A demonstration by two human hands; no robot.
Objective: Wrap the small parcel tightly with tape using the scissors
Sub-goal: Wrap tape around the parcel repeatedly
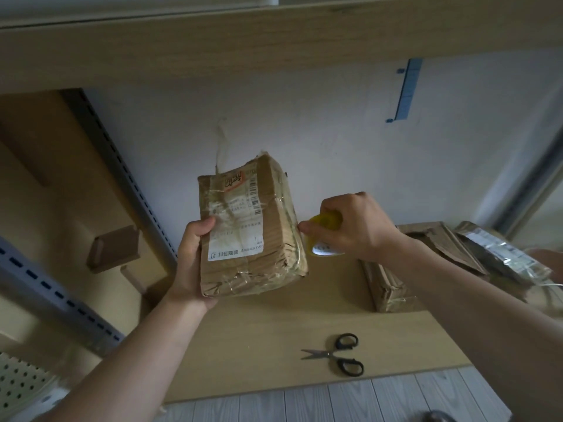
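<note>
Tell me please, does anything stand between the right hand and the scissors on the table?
Nothing visible does. The scissors lie alone on the table, nearer the person than the right hand. That hand, however, grips the tape roll beside the parcel, which the left hand holds up.

I read this as a parcel packing/stock room: slotted steel racking upright (122, 166) under a wooden shelf board (243, 41), taped cardboard parcels (387, 284) piled at the worktop's (259, 336) right edge, a courier-labelled small parcel (249, 233), tape roll (324, 252), and scissors (338, 354) near the front edge.
</note>
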